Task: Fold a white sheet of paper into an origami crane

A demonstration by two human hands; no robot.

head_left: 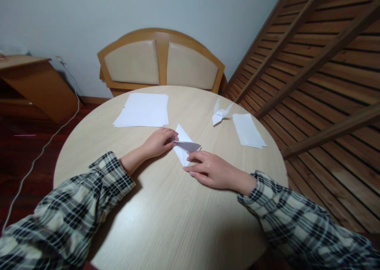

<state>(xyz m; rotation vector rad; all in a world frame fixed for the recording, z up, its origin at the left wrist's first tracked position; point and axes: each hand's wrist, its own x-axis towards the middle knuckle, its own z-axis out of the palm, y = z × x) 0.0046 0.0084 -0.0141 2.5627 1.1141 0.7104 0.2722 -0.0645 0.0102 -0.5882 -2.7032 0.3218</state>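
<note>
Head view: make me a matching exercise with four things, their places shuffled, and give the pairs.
1. Partly folded paper
2. Origami crane
3. Large paper sheets
4. Padded headboard

A. Beyond the round table
B. Just left of the narrow paper sheets
C. Touched by the left hand and right hand
D. On the tabletop's far left part

Pairs: 1-C, 2-B, 3-D, 4-A

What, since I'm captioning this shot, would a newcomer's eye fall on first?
Probably the white folded paper near the middle of the round table, with the left hand at its left corner and the right hand at its near right edge. Next comes the paper bird toward the table's far right, just left of some white sheets. The plaid sleeves, reaching in from both lower corners, also stand out.
</note>
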